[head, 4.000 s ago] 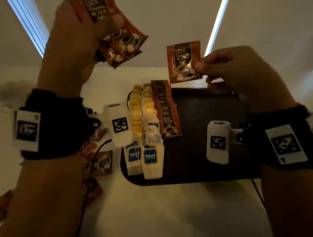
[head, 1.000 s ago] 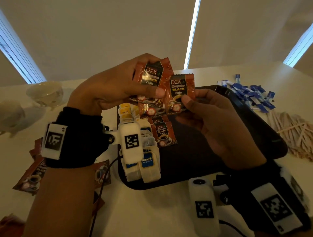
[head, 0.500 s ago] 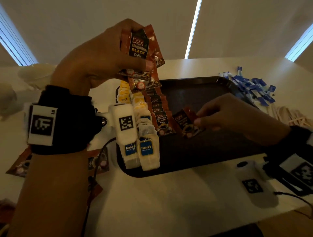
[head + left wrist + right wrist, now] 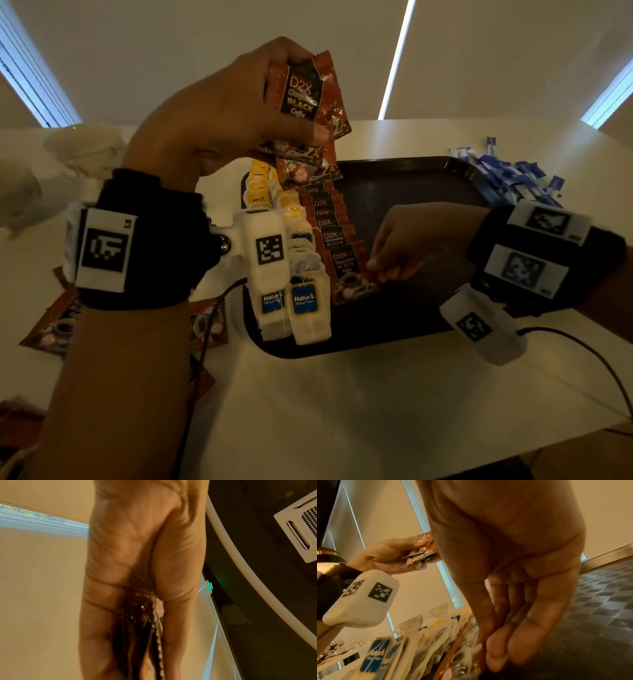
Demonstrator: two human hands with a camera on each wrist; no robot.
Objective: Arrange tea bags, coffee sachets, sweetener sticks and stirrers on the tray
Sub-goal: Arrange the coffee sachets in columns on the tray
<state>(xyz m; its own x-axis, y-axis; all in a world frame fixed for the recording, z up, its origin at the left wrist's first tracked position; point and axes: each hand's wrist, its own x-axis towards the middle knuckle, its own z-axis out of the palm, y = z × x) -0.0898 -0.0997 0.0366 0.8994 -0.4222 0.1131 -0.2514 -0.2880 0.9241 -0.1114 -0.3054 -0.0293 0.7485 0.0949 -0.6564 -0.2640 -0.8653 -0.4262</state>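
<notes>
High above the tray's left side, my left hand [image 4: 267, 109] grips a bunch of red-and-black coffee sachets [image 4: 305, 99]; the left wrist view shows them edge-on [image 4: 145, 628] between the fingers. On the dark tray [image 4: 411, 192], two rows of tea bags [image 4: 301, 308] run along the left. Beside them lies an overlapping row of coffee sachets [image 4: 329, 226]. My right hand [image 4: 376, 270] is low on the tray and pinches the right edge of the front sachet [image 4: 346, 270] of that row. The stirrers are hidden.
Blue sweetener sticks [image 4: 513, 178] lie in a heap beyond the tray's right back corner. White cups [image 4: 85, 147] stand at the back left. Loose coffee sachets [image 4: 58, 325] lie on the table left of the tray. A cable [image 4: 582, 349] trails from my right wrist.
My right hand took one sachet from the left hand's bunch, carried it down to the tray and now holds it at the front of the coffee row. My left hand rose.
</notes>
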